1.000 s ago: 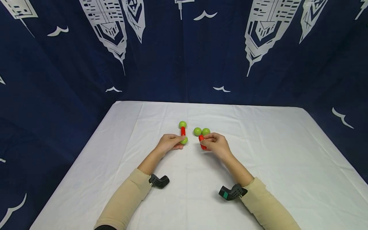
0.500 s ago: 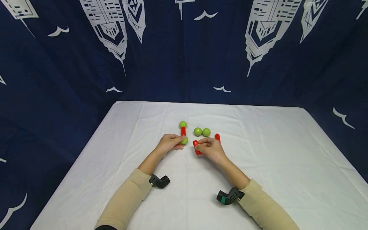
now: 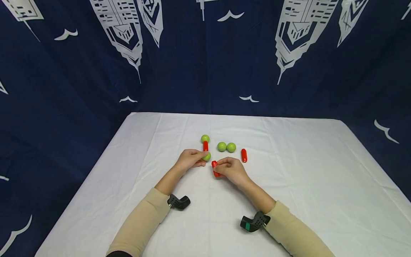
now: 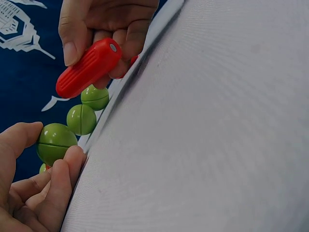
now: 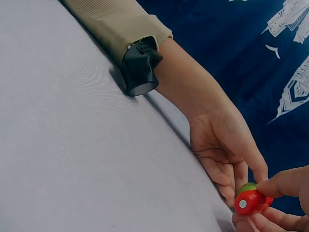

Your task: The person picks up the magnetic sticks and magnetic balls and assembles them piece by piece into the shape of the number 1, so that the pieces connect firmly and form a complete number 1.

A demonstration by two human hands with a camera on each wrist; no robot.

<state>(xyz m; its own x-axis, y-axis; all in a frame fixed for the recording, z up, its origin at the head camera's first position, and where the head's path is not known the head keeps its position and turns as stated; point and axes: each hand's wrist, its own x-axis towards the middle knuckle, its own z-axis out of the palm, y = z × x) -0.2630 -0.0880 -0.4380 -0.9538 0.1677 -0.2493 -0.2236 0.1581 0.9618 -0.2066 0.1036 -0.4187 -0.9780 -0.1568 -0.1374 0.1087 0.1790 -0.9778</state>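
Observation:
My left hand (image 3: 191,158) pinches a green ball (image 4: 56,144) between thumb and fingers. That ball sits at the near end of a red rod (image 3: 205,146), and a second green ball (image 3: 205,138) is at the rod's far end. My right hand (image 3: 233,170) holds another red rod (image 4: 89,67) by thumb and fingertips, just right of the left hand's ball. This rod is ribbed along its side, with a small silvery disc in its end. In the right wrist view the held rod (image 5: 248,203) points end-on at the camera and partly covers the green ball.
Two green balls, one left (image 3: 222,146) and one right (image 3: 231,147), lie side by side beyond my right hand. A loose red rod (image 3: 244,155) lies to their right. All rest on a white-clothed table (image 3: 305,171) before a dark blue curtain (image 3: 179,71).
My right hand has moved left and toward me with its red rod, away from the ball pair. The loose rod at the right has come into sight. The left hand stays put.

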